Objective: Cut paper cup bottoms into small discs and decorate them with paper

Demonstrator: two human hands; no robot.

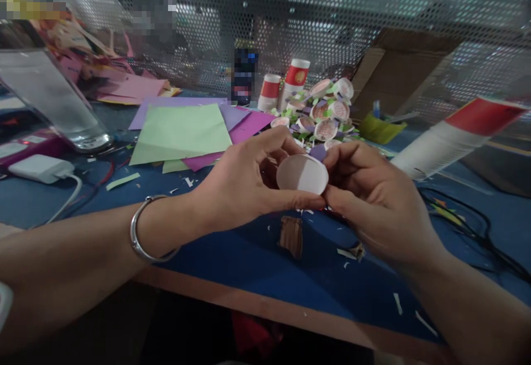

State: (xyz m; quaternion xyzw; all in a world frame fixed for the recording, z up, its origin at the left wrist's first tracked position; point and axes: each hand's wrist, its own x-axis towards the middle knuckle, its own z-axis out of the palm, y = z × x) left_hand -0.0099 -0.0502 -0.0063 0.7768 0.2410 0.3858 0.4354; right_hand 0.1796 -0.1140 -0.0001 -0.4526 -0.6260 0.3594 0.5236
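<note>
My left hand point(240, 182) and my right hand point(373, 199) are held close together above the table's front part. Between them is a cut-off paper cup bottom point(302, 174), white and round, its pale face turned towards me. My left thumb and fingers curl around its left side and lower rim. My right thumb and fingertips pinch its right edge. A small purple paper piece point(318, 152) shows at its upper right, by my right fingertips; whether it is attached I cannot tell. Just behind my hands lies a pile of decorated cup pieces point(326, 129) with green and purple bits.
Coloured paper sheets point(182, 133) lie left of centre. A glass of water point(53, 94) and a white charger point(41, 167) stand far left. Stacked paper cups point(443, 146) lean at right, near black cables point(477, 232). A brown cardboard scrap point(291, 236) lies below my hands.
</note>
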